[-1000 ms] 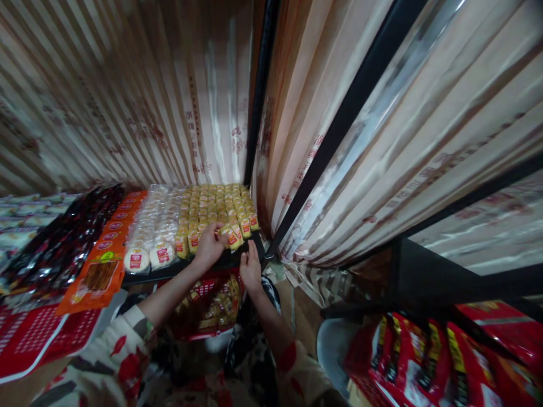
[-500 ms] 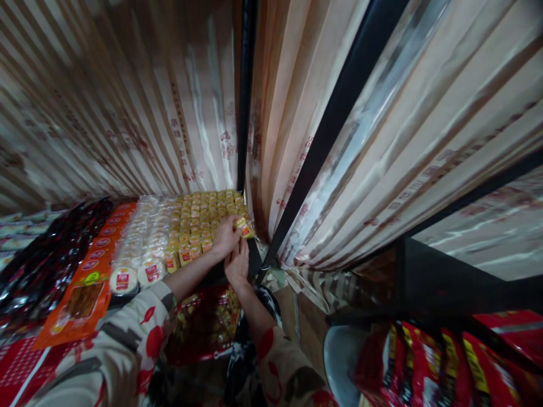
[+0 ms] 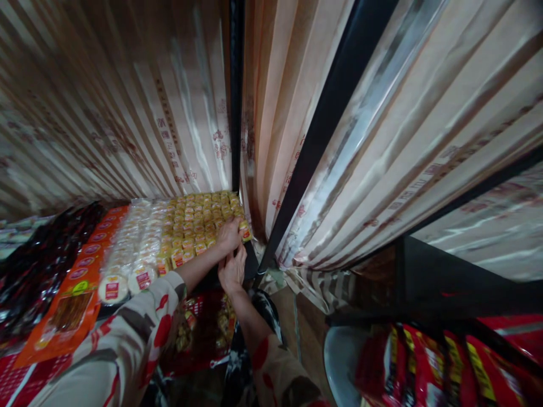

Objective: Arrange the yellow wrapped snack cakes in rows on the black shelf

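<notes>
Rows of small yellow snack packets [image 3: 197,217] fill the right end of a dark shelf [image 3: 251,264]. My left hand [image 3: 229,234] lies on the front right packets with its fingers curled over one yellow packet [image 3: 245,231] at the shelf corner. My right hand [image 3: 232,269] sits just below it at the shelf's front edge, fingers bent and touching the left hand. Whether the right hand holds anything is hidden.
White round packets [image 3: 127,257] lie left of the yellow ones, then orange packs [image 3: 72,294] and dark packs [image 3: 38,265]. A red basket [image 3: 199,333] of yellow packets sits below the shelf. Striped paper sheets [image 3: 382,141] hang behind black frame posts [image 3: 322,135]. Red bags [image 3: 436,362] lie at lower right.
My left hand slid right along the front row to the shelf corner. My right hand rose to meet it. The view shifted slightly to the right.
</notes>
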`<state>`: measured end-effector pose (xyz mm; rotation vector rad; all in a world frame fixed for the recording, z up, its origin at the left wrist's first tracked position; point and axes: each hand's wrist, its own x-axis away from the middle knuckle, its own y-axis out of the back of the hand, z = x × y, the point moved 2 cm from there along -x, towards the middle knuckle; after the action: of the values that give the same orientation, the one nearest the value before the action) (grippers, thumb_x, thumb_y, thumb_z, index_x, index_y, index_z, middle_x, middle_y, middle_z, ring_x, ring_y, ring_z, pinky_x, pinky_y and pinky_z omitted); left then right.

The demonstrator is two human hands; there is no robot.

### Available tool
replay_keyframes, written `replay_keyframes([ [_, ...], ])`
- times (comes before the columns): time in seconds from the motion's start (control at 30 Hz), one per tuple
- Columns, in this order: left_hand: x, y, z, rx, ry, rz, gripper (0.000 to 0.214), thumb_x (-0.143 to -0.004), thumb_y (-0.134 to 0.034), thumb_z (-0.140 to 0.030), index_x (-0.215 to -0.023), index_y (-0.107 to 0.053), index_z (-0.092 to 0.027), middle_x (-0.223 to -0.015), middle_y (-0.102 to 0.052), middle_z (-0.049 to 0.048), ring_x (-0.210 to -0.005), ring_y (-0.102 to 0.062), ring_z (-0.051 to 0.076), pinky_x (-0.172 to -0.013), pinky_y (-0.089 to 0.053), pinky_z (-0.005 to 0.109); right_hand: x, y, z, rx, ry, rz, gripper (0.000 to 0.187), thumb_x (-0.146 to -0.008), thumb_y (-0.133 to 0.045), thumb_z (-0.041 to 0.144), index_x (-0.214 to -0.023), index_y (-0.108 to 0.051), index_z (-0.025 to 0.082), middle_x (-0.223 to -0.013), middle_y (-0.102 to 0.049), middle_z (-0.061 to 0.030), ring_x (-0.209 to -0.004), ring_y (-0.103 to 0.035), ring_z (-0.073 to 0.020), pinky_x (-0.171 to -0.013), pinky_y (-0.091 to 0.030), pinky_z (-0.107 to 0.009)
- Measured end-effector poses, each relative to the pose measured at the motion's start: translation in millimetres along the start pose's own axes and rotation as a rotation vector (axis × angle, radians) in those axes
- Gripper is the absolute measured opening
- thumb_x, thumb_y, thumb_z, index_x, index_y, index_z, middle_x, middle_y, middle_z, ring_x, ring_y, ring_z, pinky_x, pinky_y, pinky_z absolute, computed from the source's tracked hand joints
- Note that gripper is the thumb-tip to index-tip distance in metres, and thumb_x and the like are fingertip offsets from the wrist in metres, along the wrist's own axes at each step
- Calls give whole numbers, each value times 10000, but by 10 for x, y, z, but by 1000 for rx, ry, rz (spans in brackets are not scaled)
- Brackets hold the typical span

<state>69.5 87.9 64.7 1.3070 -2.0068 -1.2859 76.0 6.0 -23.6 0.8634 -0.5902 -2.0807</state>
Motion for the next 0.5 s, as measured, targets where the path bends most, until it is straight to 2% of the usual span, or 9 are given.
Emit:
replay_keyframes([
  [0.2,-23,-3,44,-97,-29,51,272,-797,-504,-220,-1068,-524,-203,-1068,-584,63,-900,-579,168,-786,-437,250,-13,11,12,7,-14,7,432,-826,-417,199,-1253,-475,158,-1352,-334,-152,-1241,-294,-292,-987,-323,-474],
  [0.5,43,-112,-34,-234,-92,42,244,-820,-479,-227,-1057,-527,-197,-1074,-568,86,-1030,-519,202,-829,-423,268,17,9,-1,-4,-27,10,388,-777,-463,183,-1141,-564,99,-1292,-365,-182,-1235,-289,-306,-1004,-319,-443],
])
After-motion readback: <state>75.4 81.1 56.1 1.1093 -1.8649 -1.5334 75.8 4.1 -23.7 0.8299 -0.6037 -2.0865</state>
